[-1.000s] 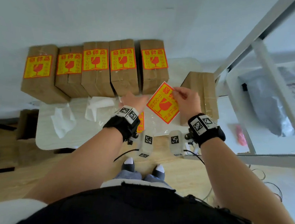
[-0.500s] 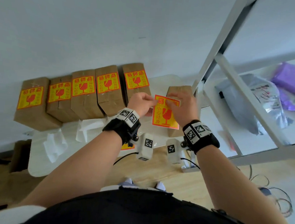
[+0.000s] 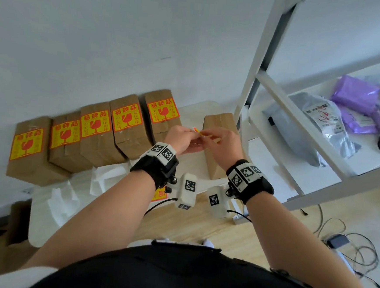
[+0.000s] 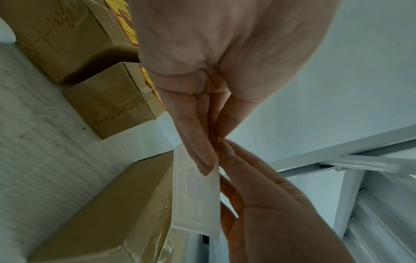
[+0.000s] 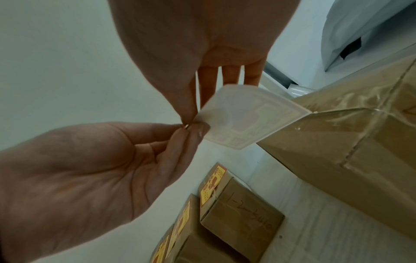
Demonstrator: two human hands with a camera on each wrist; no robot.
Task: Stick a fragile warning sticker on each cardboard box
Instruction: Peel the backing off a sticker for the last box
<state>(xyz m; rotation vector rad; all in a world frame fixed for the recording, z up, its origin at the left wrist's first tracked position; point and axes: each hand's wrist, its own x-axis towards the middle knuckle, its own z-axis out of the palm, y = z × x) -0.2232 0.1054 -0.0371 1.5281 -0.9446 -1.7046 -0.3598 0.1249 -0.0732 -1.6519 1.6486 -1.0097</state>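
Five stickered boxes stand in a row against the wall on the table's left side. Above the table the left hand pinches a corner of the sticker between thumb and fingertips, and the right hand pinches the same corner, its other fingers straight. The sticker, white back down, hangs just beside the bare box, right of the row.

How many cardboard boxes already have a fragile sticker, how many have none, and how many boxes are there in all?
Cardboard boxes with a fragile sticker: 5
Cardboard box without a sticker: 1
Total boxes: 6
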